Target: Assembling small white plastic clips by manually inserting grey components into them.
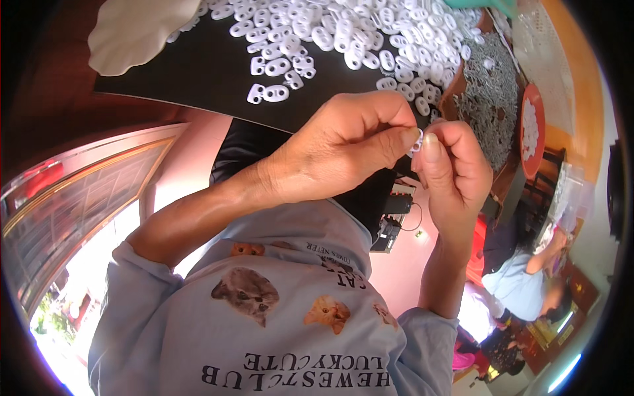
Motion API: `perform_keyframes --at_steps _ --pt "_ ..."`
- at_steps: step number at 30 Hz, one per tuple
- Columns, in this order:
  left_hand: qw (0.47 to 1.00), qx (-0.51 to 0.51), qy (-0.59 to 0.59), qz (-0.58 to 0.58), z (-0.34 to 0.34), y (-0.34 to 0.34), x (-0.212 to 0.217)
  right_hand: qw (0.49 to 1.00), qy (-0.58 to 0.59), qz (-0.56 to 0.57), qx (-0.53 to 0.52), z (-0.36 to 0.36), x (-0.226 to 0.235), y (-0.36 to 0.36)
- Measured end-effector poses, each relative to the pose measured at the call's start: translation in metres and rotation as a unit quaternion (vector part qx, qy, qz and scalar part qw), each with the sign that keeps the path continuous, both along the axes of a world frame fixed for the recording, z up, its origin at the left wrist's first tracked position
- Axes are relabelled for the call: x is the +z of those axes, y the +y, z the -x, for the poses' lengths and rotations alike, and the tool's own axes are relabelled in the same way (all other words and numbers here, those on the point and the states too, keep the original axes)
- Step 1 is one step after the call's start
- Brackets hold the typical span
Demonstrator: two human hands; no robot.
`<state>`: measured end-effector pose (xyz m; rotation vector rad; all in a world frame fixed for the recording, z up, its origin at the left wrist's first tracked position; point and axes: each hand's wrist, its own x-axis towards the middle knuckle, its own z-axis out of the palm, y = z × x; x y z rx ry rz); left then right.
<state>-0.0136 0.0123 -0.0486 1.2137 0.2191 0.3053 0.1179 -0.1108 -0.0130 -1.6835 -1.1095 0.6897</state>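
Both hands meet over the near edge of a black table [191, 80]. My left hand [360, 142] pinches a small white plastic piece [418, 141] with holes, much like a cord lock, between thumb and fingers. Close against it, my right hand [456, 165] is closed too, thumb pressed to the bent index finger. Whatever lies between those right fingertips is hidden. Just beyond my hands spreads a large heap of white oval two-hole plastic pieces [343, 33]. A few stray ones [275, 93] lie at its left side.
To the right, many small grey metal parts, probably springs [490, 92], fill a brown-edged area. Beyond them stands a red bowl [526, 142] with white pieces. A pale scalloped dish [135, 33] sits at the table's far left. Another person [522, 284] is at the lower right.
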Motion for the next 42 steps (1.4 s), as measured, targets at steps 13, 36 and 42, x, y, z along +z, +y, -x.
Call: perform_keyframes --at_steps 13,36,42 --pt "0.998 0.007 0.017 0.057 -0.004 -0.004 0.001 0.999 0.031 -0.008 0.004 -0.011 -0.004 -0.006" --pt "0.999 0.01 0.012 0.033 -0.005 -0.005 0.002 0.995 -0.019 0.043 0.084 -0.018 0.006 0.008" --pt "0.999 0.021 -0.021 0.031 -0.003 -0.006 -0.004 0.995 0.028 0.086 0.048 -0.012 0.019 0.007"
